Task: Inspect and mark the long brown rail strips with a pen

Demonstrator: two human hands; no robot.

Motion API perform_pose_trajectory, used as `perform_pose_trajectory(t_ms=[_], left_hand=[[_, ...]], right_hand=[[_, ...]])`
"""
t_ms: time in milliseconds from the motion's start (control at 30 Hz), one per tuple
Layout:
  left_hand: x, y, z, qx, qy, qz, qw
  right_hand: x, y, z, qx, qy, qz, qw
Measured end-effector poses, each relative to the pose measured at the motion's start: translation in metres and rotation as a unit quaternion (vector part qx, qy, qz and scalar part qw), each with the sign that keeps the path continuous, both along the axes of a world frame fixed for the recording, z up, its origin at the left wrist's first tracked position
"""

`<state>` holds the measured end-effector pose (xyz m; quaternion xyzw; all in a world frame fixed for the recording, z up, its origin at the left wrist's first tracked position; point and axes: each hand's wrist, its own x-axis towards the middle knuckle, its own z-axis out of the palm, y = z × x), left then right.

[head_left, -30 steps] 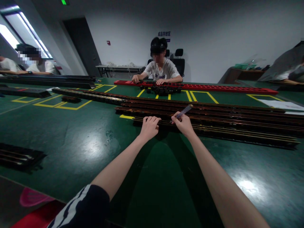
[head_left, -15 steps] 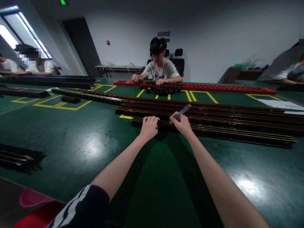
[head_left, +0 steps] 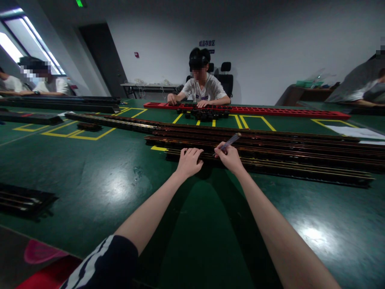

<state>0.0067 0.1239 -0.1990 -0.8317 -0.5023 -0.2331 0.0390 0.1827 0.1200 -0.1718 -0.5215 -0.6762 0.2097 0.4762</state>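
My right hand (head_left: pixel 231 157) pinches a pen (head_left: pixel 232 139) with a clear barrel, tilted so its upper end points up and right. The pen's tip meets, or nearly meets, the nearest long dark rail (head_left: pixel 303 170), which has brass-coloured strips along its length. To the left, my left hand (head_left: pixel 189 162) grips that same rail near its left end, fingers over the top and thumb on the near side. Behind it lie several similar dark rails (head_left: pixel 270 140) with coppery strips, side by side. My fingers cover part of the near rail.
The green table (head_left: pixel 90 172) carries yellow tape marks. Across it, a person (head_left: pixel 204 86) works at a long red slotted frame (head_left: pixel 270 112) beside a pile of black parts (head_left: pixel 204 113). More dark rails (head_left: pixel 24 200) lie at the left edge. White paper (head_left: pixel 355 131) lies right.
My left thumb has shifted slightly out to the right along the near side of the rail. My right hand and the pen stay almost in place.
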Motion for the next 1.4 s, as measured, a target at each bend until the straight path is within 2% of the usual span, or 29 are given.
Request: perform_pose_trajectory(t_ms=[1400], left_hand=[[0.0001, 0.0031, -0.0067, 0.042, 0.032, 0.01, 0.999]], right_hand=[[0.0035, 0.0023, -0.0031, -0.007, 0.025, 0.011, 1.0]])
